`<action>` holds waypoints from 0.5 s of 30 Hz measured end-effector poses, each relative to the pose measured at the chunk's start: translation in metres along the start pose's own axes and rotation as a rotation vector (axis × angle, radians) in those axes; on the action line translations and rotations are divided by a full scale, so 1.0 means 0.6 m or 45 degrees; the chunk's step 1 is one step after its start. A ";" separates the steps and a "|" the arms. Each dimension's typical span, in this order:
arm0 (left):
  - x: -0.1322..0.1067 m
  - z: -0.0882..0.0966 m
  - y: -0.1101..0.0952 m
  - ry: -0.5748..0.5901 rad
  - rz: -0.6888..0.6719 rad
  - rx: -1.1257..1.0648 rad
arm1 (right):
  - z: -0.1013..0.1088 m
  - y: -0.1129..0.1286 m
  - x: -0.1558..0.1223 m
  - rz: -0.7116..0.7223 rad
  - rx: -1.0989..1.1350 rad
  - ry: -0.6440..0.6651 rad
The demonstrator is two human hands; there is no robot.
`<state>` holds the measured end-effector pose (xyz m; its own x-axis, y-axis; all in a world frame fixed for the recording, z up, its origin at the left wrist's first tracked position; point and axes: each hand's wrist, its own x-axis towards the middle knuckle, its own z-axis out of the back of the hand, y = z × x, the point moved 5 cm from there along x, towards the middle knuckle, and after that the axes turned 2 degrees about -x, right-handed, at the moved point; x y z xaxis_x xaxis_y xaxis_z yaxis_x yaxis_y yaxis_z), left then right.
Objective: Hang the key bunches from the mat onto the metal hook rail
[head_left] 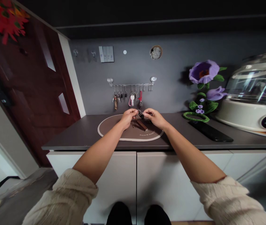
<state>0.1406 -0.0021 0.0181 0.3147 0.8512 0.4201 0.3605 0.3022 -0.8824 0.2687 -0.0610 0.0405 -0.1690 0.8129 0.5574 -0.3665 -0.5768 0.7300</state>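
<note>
Both my hands meet above a brown oval mat (114,131) on the dark countertop (81,134). My left hand (128,117) and my right hand (154,117) pinch a small key ring (140,114) between them, fingers closed on it. A brown leather strap or fob (141,125) hangs from the ring down to the mat. On the grey wall behind, a chrome hook rail (131,84) carries several keys and fobs (127,98).
A black phone or slab (210,131) lies on the counter to the right, beside purple artificial flowers (204,86) in a green ring. A large white appliance with a clear lid (257,93) fills the far right. A dark red door (29,78) stands at left. White cabinets sit below.
</note>
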 end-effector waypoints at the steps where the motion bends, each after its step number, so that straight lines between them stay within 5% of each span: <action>1: 0.000 0.000 0.000 -0.002 0.001 -0.025 | -0.001 0.001 -0.001 -0.014 0.015 0.003; 8: -0.003 -0.011 0.000 0.075 0.010 -0.145 | 0.006 0.000 0.000 -0.044 0.078 -0.143; 15: -0.005 -0.018 -0.002 0.100 -0.016 -0.163 | -0.002 -0.002 0.002 -0.029 0.091 -0.060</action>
<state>0.1488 -0.0099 0.0203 0.3755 0.8098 0.4508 0.4726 0.2511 -0.8448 0.2681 -0.0592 0.0399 -0.1179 0.8219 0.5573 -0.3033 -0.5642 0.7679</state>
